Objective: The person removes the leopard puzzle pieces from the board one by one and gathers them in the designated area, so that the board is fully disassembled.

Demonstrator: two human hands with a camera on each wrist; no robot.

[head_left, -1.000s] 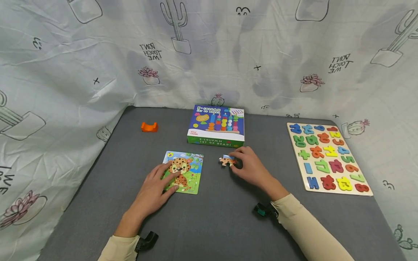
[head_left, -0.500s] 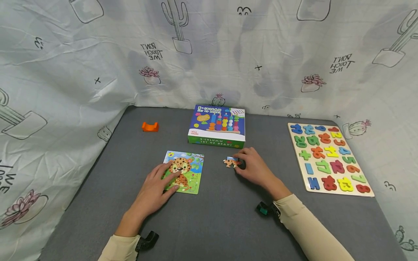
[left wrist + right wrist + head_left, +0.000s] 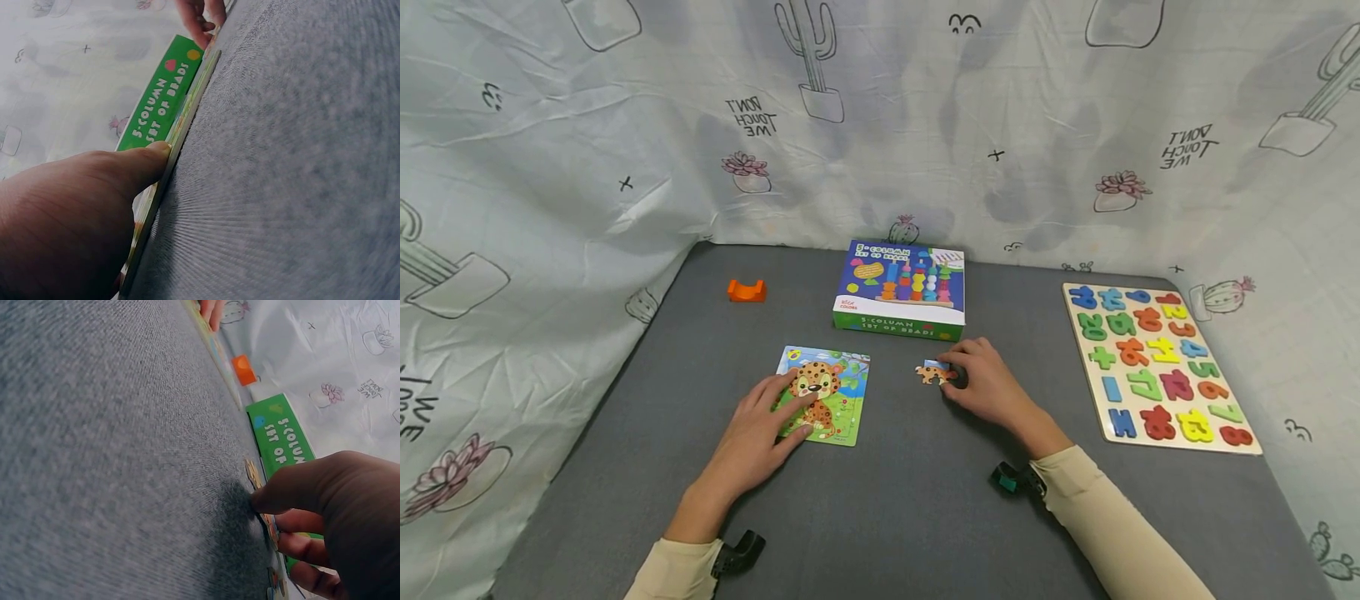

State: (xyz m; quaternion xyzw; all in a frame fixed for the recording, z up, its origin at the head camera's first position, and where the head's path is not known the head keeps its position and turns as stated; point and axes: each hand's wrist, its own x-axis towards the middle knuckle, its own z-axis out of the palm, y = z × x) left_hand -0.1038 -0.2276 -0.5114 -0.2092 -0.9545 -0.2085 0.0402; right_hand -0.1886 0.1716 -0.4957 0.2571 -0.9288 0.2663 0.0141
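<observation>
My left hand (image 3: 752, 442) lies with spread fingers on a square leopard jigsaw puzzle (image 3: 847, 408), covering part of its left side. In the left wrist view the thumb (image 3: 147, 164) rests along the thin puzzle edge. To the right of it, my right hand (image 3: 988, 385) pinches a small spotted jigsaw piece (image 3: 932, 372) with a blue upper part, low at the table top. The right wrist view shows the thumb (image 3: 275, 492) on the near side of this piece (image 3: 252, 472) and the fingers on the far side, where part of the piece is hidden.
Behind the hands stands a "5-Column Set of Beads" box (image 3: 898, 287), close to the right fingertips. An orange curved block (image 3: 747, 291) lies at the back left. A wooden board (image 3: 1112, 356) with coloured letter-like shapes lies on the right. Printed cloth (image 3: 880, 125) hangs behind the grey table (image 3: 880, 517).
My right hand has slid slightly to the right with the jigsaw piece, mostly in the first half second. The left hand stays on the leopard puzzle. The whole view has shifted a little.
</observation>
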